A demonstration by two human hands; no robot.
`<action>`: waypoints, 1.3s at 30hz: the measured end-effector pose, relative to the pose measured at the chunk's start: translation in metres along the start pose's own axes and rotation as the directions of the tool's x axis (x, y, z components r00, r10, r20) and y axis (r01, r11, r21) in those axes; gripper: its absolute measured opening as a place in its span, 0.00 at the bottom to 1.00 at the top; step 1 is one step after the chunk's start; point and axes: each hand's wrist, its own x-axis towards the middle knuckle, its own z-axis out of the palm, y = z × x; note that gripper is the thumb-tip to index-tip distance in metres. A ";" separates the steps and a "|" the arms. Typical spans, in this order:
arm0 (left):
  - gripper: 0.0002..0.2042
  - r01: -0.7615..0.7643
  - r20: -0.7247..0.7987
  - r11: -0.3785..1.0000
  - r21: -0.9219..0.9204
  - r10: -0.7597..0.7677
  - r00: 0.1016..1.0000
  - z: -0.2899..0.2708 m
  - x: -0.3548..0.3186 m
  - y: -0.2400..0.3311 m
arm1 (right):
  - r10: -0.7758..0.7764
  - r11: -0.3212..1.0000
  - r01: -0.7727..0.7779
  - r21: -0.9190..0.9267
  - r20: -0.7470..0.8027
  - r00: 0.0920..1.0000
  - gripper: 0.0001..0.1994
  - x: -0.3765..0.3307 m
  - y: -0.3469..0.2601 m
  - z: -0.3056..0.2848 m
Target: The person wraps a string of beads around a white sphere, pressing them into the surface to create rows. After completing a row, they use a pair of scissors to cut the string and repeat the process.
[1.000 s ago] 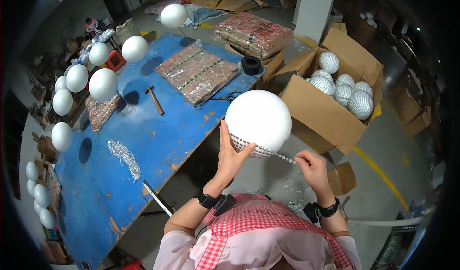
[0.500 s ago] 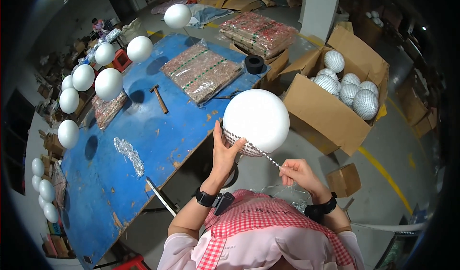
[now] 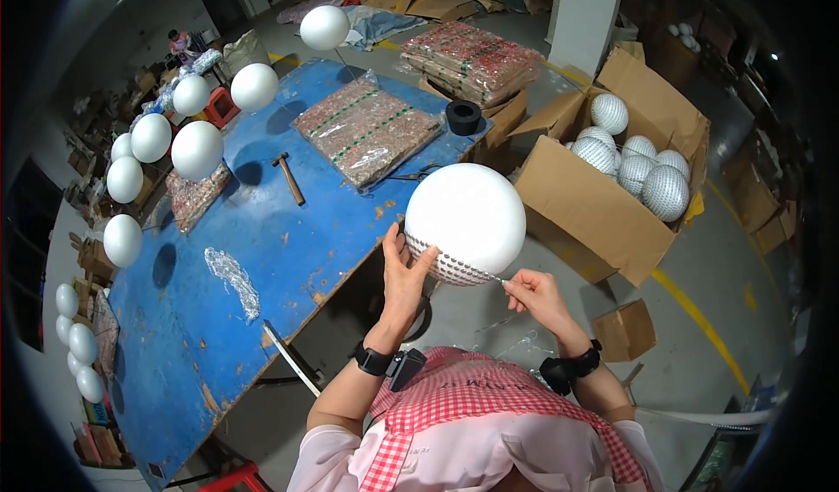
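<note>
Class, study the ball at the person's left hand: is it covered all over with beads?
No, the beads cover only the lower part of the ball in view, and above them it is bare white.

Ball (image 3: 465, 208): plain white
Beaded strand (image 3: 453, 268): silvery grey rows
Table (image 3: 175, 343): blue, brown-scuffed
Apron (image 3: 437, 412): red-and-white gingham
Carton (image 3: 594, 208): plain brown
Floor line (image 3: 699, 322): yellow
Roll (image 3: 464, 118): solid black

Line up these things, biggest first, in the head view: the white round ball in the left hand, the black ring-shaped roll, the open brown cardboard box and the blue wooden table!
1. Blue wooden table
2. Open brown cardboard box
3. Held white round ball
4. Black ring-shaped roll
</note>
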 end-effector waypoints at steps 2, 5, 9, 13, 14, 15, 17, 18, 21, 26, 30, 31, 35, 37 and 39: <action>0.39 -0.027 -0.017 0.998 0.064 0.028 0.999 -0.002 0.004 -0.011 | -0.017 1.000 0.017 -0.003 -0.008 1.000 0.12 0.003 0.002 0.001; 0.33 -0.049 -0.060 0.991 0.126 0.057 0.997 -0.005 0.009 -0.020 | -0.031 0.999 0.031 -0.025 -0.029 0.999 0.11 0.006 0.003 0.001; 0.27 0.026 -0.101 0.998 0.064 -0.020 0.995 -0.006 0.012 -0.015 | -0.007 0.999 0.005 -0.031 -0.043 0.999 0.09 0.009 0.003 -0.006; 0.40 -0.036 0.025 0.987 0.158 0.032 0.999 -0.003 0.008 -0.016 | 0.044 0.998 -0.039 0.043 -0.124 0.991 0.08 0.002 0.008 -0.015; 0.40 -0.036 0.023 0.987 0.154 0.033 0.999 0.001 0.005 -0.018 | 0.044 0.999 -0.039 0.038 -0.123 0.991 0.08 -0.002 0.008 -0.015; 0.42 -0.094 0.037 0.957 0.273 0.088 0.995 0.003 0.001 -0.017 | 0.016 1.000 -0.013 0.017 -0.144 0.989 0.08 -0.007 0.004 -0.014; 0.50 -0.105 0.054 0.945 0.310 0.093 0.994 0.004 0.003 -0.015 | -0.012 1.000 0.011 -0.006 -0.165 0.986 0.08 -0.019 -0.009 -0.014; 0.50 -0.104 0.052 0.945 0.309 0.093 0.994 0.004 0.003 -0.014 | -0.060 0.987 0.051 -0.151 -0.056 0.997 0.08 -0.028 -0.019 -0.017; 0.50 -0.085 0.047 0.946 0.312 0.074 0.996 0.006 0.003 -0.013 | -0.080 0.973 0.104 -0.204 0.126 0.989 0.09 -0.045 -0.045 -0.017; 0.41 0.042 0.018 0.997 -0.057 -0.041 0.999 0.007 0.004 -0.017 | 0.010 0.996 -0.003 -0.089 0.076 0.997 0.10 -0.041 -0.040 -0.019; 0.38 0.087 -0.023 0.992 -0.087 -0.089 0.996 0.008 0.005 -0.013 | 0.118 0.993 -0.114 -0.034 0.120 0.986 0.10 -0.031 -0.017 -0.023; 0.38 0.049 -0.012 0.998 -0.032 -0.050 0.999 0.007 0.007 -0.017 | 0.127 0.992 -0.123 -0.043 0.136 0.983 0.09 -0.029 -0.014 -0.023; 0.40 -0.046 0.050 0.988 0.147 0.039 0.998 0.000 0.010 -0.031 | 0.151 0.988 -0.148 0.053 -0.057 0.987 0.09 -0.026 -0.009 -0.018; 0.42 -0.089 0.063 0.966 0.242 0.076 0.995 0.000 0.009 -0.036 | 0.038 0.999 -0.035 0.023 -0.143 0.989 0.08 -0.026 -0.001 -0.020; 0.44 -0.130 0.078 0.933 0.337 0.110 0.991 0.004 0.006 -0.032 | -0.021 0.999 0.018 -0.050 -0.077 0.997 0.07 -0.036 -0.008 -0.019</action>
